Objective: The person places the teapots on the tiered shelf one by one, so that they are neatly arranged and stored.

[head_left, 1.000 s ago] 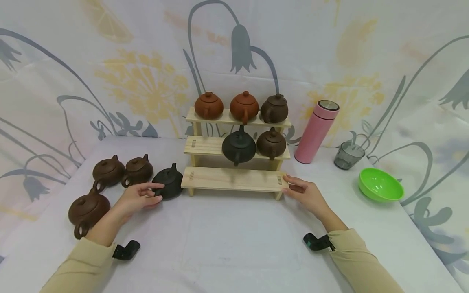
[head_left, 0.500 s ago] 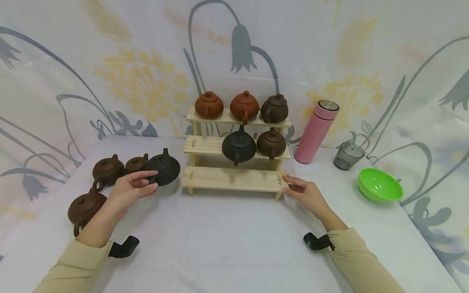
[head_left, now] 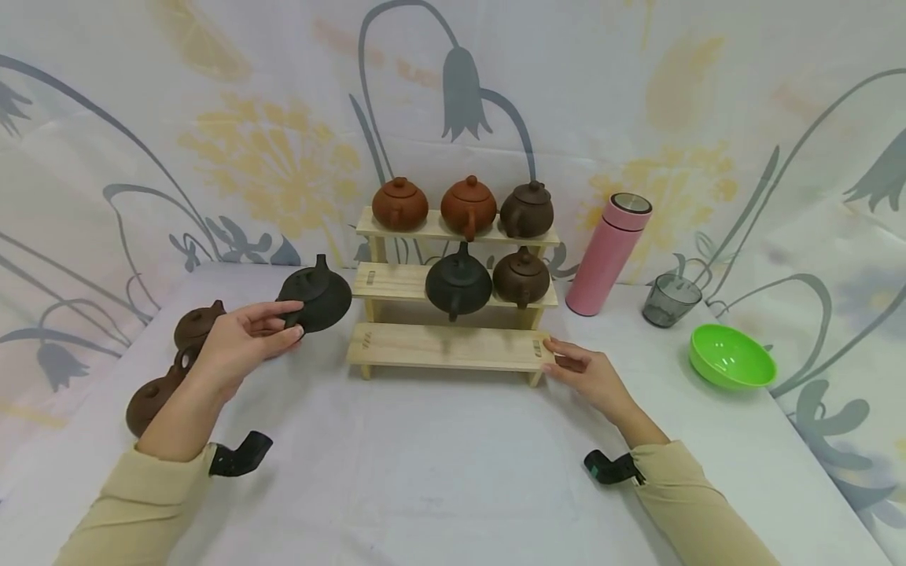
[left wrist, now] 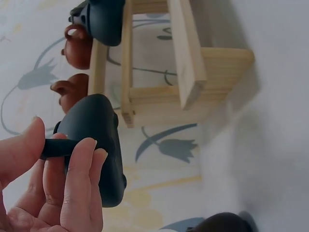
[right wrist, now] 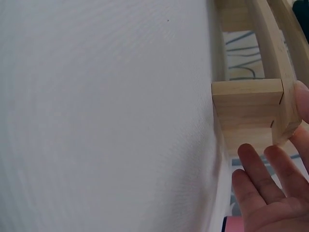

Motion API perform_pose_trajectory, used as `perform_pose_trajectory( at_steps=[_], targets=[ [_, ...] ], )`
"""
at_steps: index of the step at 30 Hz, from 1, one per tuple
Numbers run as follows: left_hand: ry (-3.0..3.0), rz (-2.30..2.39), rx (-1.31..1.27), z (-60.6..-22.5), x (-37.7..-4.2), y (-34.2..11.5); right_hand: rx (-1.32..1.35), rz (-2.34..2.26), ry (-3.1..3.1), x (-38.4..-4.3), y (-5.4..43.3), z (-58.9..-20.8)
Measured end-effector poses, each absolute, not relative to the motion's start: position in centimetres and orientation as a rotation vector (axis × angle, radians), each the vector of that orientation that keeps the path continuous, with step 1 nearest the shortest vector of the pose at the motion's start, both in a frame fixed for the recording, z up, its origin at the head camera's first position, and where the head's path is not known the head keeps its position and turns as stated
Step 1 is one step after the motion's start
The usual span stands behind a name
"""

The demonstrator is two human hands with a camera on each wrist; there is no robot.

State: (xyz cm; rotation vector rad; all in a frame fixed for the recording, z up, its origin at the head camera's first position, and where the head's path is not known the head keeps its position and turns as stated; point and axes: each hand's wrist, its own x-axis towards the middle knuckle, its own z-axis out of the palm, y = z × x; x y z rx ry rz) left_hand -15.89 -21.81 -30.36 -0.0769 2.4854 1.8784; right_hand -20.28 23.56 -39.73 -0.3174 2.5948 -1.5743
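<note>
My left hand (head_left: 237, 346) pinches the handle of a black teapot (head_left: 324, 305), raised to the left of a three-tier wooden stand (head_left: 442, 347). In the left wrist view thumb and fingers close on the stubby handle (left wrist: 59, 148), the teapot's body turned toward the stand. My right hand (head_left: 587, 381) holds the right end of the stand's lowest board, thumb and forefinger at its corner; the right wrist view shows the other fingers (right wrist: 260, 176) spread loosely. The middle tier bears another black teapot (head_left: 458, 283) and a brown teapot (head_left: 521, 278).
Two reddish teapots (head_left: 399, 204) and a dark brown one (head_left: 527, 211) line the top tier. Brown teapots (head_left: 152, 401) stand on the table at left, partly behind my left arm. At right are a pink flask (head_left: 609, 255), a grey cup (head_left: 671, 300) and a green bowl (head_left: 732, 358).
My left hand has lifted the black teapot off the table and moved it up and back, level with the middle tier. The right hand stays at the board's end.
</note>
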Motion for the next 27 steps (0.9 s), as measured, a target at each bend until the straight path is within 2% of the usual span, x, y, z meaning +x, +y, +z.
perform_pose_trajectory(
  at_steps=[16,27],
  targets=[
    [2.342,1.996,0.072,-29.5,-18.0,-18.2,-0.319,-1.558,2.612,-20.2,23.4,-39.7],
    [2.371,1.914,0.088,-29.9,-19.5,-15.5,-0.362,-1.613,2.597,-20.4,23.5,-39.8]
  ],
)
